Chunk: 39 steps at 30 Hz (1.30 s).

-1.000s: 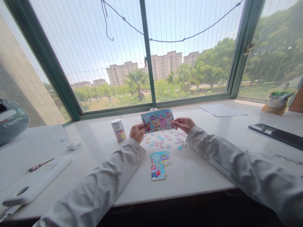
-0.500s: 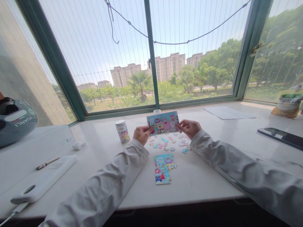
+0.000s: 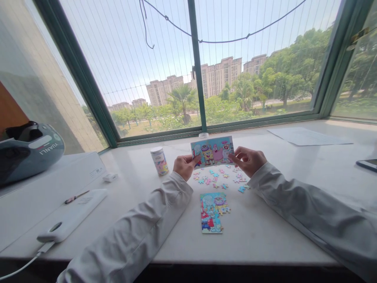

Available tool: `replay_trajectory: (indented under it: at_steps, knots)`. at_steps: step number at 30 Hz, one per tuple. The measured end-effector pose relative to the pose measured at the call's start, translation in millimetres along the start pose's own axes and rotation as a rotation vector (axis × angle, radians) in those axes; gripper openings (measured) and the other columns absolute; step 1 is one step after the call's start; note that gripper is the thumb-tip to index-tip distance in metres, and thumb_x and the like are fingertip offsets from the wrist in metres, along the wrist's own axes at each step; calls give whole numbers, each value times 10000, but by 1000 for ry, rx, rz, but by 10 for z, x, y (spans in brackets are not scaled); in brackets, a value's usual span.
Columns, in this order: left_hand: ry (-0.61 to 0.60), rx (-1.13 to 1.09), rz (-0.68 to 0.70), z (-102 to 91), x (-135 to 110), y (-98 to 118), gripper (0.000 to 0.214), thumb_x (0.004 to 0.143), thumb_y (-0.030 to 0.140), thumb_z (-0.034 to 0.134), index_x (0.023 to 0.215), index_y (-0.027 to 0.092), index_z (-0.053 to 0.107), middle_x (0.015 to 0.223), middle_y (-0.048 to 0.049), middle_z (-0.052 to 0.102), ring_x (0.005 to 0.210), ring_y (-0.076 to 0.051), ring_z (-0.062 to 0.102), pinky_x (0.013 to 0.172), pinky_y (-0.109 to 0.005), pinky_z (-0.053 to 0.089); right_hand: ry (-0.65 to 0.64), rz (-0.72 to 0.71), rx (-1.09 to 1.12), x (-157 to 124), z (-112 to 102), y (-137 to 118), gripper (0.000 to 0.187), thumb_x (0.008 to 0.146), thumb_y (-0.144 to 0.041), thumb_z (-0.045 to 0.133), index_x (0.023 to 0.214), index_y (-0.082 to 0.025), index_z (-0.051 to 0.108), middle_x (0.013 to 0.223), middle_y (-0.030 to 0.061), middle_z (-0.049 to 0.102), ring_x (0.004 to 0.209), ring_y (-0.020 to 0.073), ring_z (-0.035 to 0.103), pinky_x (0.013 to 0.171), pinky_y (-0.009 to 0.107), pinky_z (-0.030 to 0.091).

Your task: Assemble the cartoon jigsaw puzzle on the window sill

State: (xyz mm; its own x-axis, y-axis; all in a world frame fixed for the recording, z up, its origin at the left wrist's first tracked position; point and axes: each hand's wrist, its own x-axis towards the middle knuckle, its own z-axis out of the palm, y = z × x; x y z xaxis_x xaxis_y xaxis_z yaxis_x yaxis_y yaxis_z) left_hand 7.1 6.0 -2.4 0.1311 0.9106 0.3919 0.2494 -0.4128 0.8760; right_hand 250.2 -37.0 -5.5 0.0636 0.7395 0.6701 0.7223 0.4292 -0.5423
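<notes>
A picture card (image 3: 216, 152) with cartoon characters is held up between my two hands, tilted toward me. My left hand (image 3: 185, 166) pinches its left edge with the thumb in front. At the right edge, my right hand (image 3: 251, 160) grips it between thumb and fingers. Several loose jigsaw pieces (image 3: 208, 181) lie scattered on the white tabletop behind and below the card, some partly hidden by it. Nearer to me sits a partly joined jigsaw puzzle (image 3: 211, 214), its right side jagged. A printed canister (image 3: 159, 162) with a white lid stands left of my left hand.
On the left are a helmet (image 3: 32, 151) on a white box (image 3: 79, 169), a small white adapter (image 3: 110, 178), and a white power bank (image 3: 73, 216) with a cable. Paper sheets (image 3: 306, 136) lie at the back right, a phone (image 3: 366, 165) at the right edge. Windows rise behind.
The view has swung slightly left, so everything sits further right in the picture, and the bottle at the far right has left it. Both hands still hold the card up.
</notes>
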Motion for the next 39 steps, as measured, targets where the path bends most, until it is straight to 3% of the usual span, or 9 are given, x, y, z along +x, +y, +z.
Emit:
replay_trajectory:
  at_steps: [13, 21, 35, 39]
  knots:
    - [3, 6, -11, -13, -33, 33, 494, 648, 550, 726, 854, 103, 779, 469, 22, 528, 398, -62, 325, 397, -223, 231, 19, 6, -21, -20, 4, -1, 408, 796, -612, 569, 665, -225, 568, 539, -34, 647, 387, 86, 399, 433, 238, 310]
    - [4, 36, -1, -12, -24, 28, 429, 724, 491, 669, 889, 111, 780, 472, 16, 545, 402, -71, 346, 411, -225, 261, 41, -1, -19, -45, 16, -43, 427, 805, -619, 554, 647, -222, 568, 487, -41, 621, 383, 90, 452, 450, 233, 347]
    - [-5, -21, -9, -7, -40, 72, 477, 681, 512, 705, 931, 112, 779, 589, -38, 665, 435, -78, 393, 419, -219, 295, 37, 18, -25, -54, 12, -61, 428, 802, -624, 561, 658, -221, 546, 490, -49, 626, 381, 93, 478, 437, 231, 340]
    - [4, -20, -8, -8, -34, 61, 495, 674, 526, 710, 949, 118, 777, 728, -71, 722, 439, -75, 413, 410, -222, 289, 39, 5, -22, -52, 19, -43, 432, 810, -625, 549, 659, -220, 558, 491, -35, 629, 397, 108, 517, 454, 239, 368]
